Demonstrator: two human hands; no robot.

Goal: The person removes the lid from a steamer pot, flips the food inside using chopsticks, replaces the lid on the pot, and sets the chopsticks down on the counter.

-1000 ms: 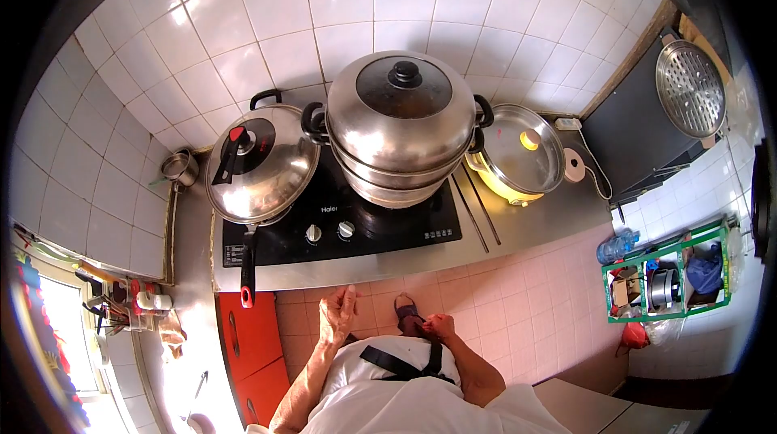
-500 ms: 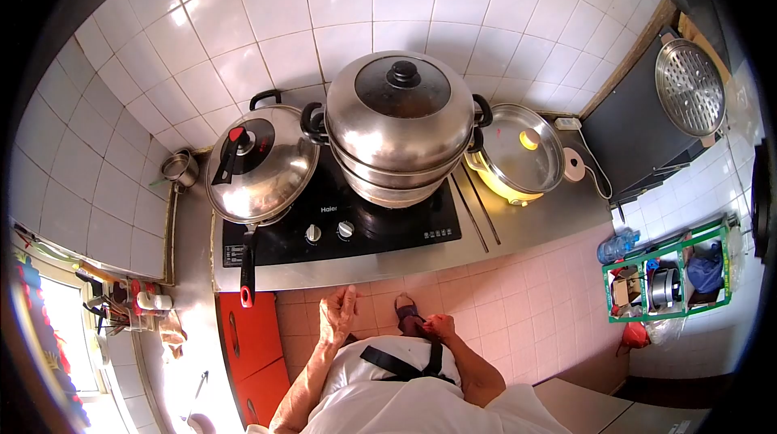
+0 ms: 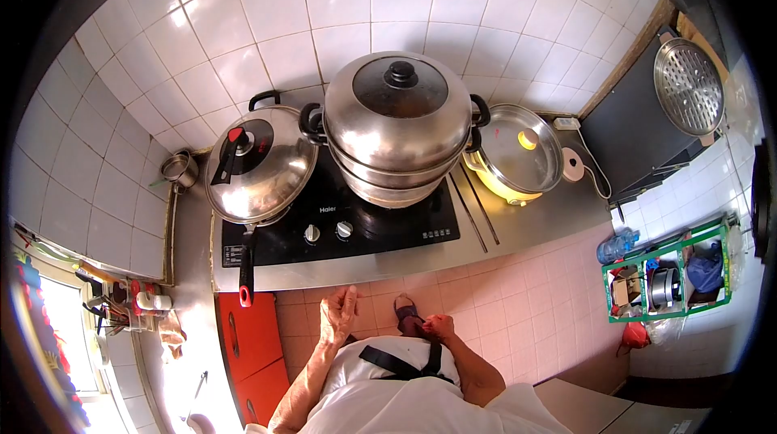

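Observation:
My left hand (image 3: 338, 315) is in front of my body, just short of the counter's front edge, with its fingers curled together and nothing visible in them. At waist height my right hand (image 3: 439, 327) is closed in a loose fist close to the black strap (image 3: 396, 365) on my white clothing; I see nothing held in it. Neither hand touches the cookware. Nearest to my left hand is the black handle (image 3: 247, 272) of a lidded wok (image 3: 271, 167). A tall steel steamer pot (image 3: 396, 143) with a glass-topped lid stands on the black cooktop (image 3: 356, 232).
Right of the steamer are a pair of long chopsticks (image 3: 479, 211) and a yellow electric pot (image 3: 506, 183) with a glass lid. A small steel cup (image 3: 180, 169) stands at the left wall. Orange cabinet doors (image 3: 251, 345) are below; a green shelf rack (image 3: 668, 272) stands at right.
The view has shifted very slightly. Both hands and the cookware stay as they were.

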